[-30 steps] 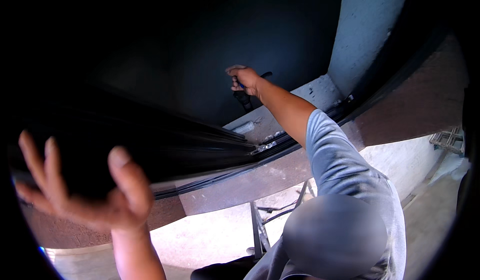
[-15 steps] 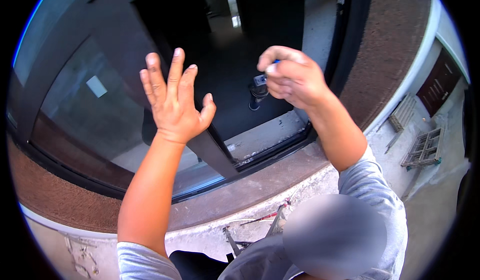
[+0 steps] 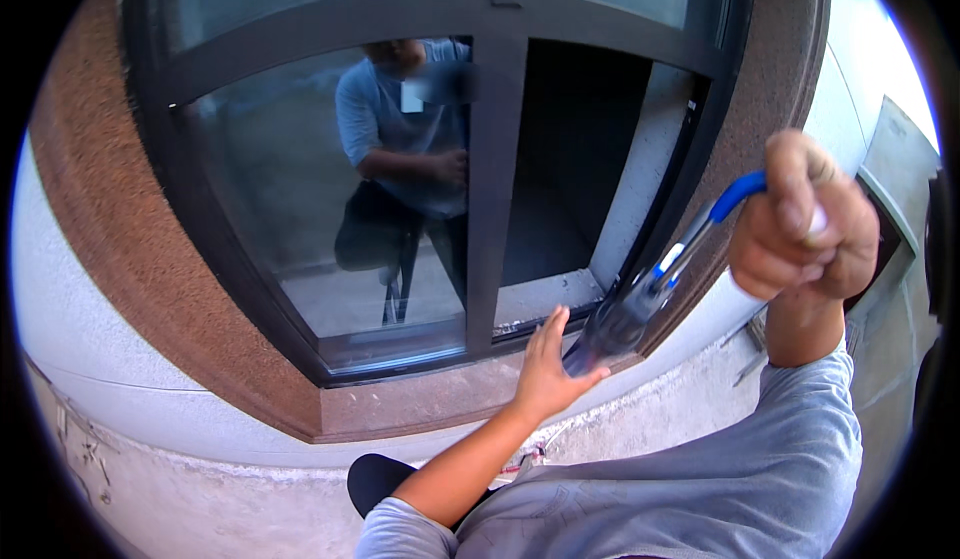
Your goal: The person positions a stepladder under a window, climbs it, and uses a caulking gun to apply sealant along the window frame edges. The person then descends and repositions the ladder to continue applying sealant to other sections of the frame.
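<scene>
My right hand is raised at the right, closed around the blue handle of a long tool. The tool slants down to the left, and its dark blurred end sits near the window sill. My left hand reaches up from below with fingers apart, palm toward the brown stone sill, right beside the tool's lower end. It holds nothing. Ahead stands a dark-framed sliding window. Its left pane reflects a person in a grey shirt, and its right side is open and dark inside.
A brown stone surround rings the window, with a pale rough wall below it. A grey panel or door stands at the far right. A dark object shows just below my left arm.
My left hand has dropped from flat against the glass down to the sill. My right hand has left the middle of the frame and now holds the blue-handled tool raised at the right.
</scene>
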